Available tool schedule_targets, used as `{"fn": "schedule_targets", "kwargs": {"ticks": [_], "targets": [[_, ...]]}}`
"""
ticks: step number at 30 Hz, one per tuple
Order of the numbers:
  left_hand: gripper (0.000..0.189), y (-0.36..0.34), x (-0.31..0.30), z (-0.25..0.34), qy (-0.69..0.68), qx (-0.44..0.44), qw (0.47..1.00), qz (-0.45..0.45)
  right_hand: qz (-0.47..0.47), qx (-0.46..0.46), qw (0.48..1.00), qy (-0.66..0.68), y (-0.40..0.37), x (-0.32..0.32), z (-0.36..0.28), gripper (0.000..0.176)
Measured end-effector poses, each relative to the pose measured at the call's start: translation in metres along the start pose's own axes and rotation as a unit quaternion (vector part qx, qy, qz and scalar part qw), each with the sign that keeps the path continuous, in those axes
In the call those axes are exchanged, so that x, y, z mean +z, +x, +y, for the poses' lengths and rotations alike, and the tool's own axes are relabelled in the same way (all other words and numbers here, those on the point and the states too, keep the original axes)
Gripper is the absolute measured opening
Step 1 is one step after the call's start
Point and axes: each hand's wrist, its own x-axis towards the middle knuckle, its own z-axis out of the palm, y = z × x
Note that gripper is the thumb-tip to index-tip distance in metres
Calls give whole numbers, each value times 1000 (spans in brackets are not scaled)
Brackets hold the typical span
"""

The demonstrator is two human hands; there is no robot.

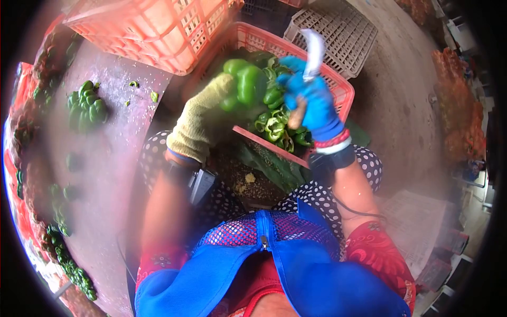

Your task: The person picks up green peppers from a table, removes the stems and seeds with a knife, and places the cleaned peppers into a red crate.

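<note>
My left hand (203,113), in a pale yellow knit glove, is closed around a large green bell pepper (245,83). In a blue glove, my right hand (314,100) grips a knife by its brown wooden handle (297,112). The short curved blade (313,50) points up and away from me, apart from the pepper. Both hands are over a pink plastic crate (346,95) that holds cut green pepper pieces (274,128). My left fingertips are partly hidden behind the pepper.
An orange crate (153,31) stands at the upper left, and a grey slatted crate (332,37) lies beyond the pink one. On the metal table (113,153) at left are green peppers (87,105) and scattered seeds. Leaves (274,166) lie near my knees.
</note>
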Motion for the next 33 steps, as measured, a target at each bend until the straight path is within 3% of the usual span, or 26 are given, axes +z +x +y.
{"fn": "schedule_targets", "kwargs": {"ticks": [2,3,4,5,6,7,8,9,11,12,14,17,19,21,24,28,31,33], "targets": [[52,5,-5,-3,-8,54,998,10,38,-1,955,293,6,-20,-9,45],[52,7,-6,-4,-9,60,998,13,74,37,892,445,6,-19,-17,42],[52,10,-7,-2,-9,68,998,15,195,35,885,420,1,8,-20,42],[51,13,-8,0,-8,77,997,15,157,86,880,439,-6,14,-12,45],[49,12,-9,2,-3,69,996,53,59,111,911,394,-11,16,-2,48],[49,12,-14,-2,37,105,993,33,-39,138,928,343,-15,28,2,52],[48,13,-26,-9,75,138,987,15,3,128,982,139,-18,39,2,59],[47,13,-26,-11,77,138,987,16,38,118,992,-39,-20,48,1,62],[46,17,-21,-11,42,106,993,35,64,-23,940,-335,-18,46,17,64],[46,20,-16,-9,5,76,996,52,65,-78,909,-405,-17,48,22,66],[48,23,-16,-12,70,85,993,35,62,-183,822,-535,-18,52,28,69],[55,23,-13,-19,123,99,986,48,65,-110,811,-571,-21,54,33,74],[58,21,-1,-17,170,111,979,28,77,-132,790,-594,-21,53,35,75],[59,20,-2,-19,176,107,977,63,72,-166,783,-595,-20,49,38,77],[61,22,-3,-15,213,100,971,54,95,-95,803,-581,-24,57,31,77],[77,19,9,-15,232,152,960,46,88,-156,795,-580,-20,49,41,77],[77,14,4,-23,379,175,898,137,104,-134,782,-599,-22,56,41,73],[88,16,3,-25,375,160,899,156,121,-118,775,-609,-24,60,43,67]]}}
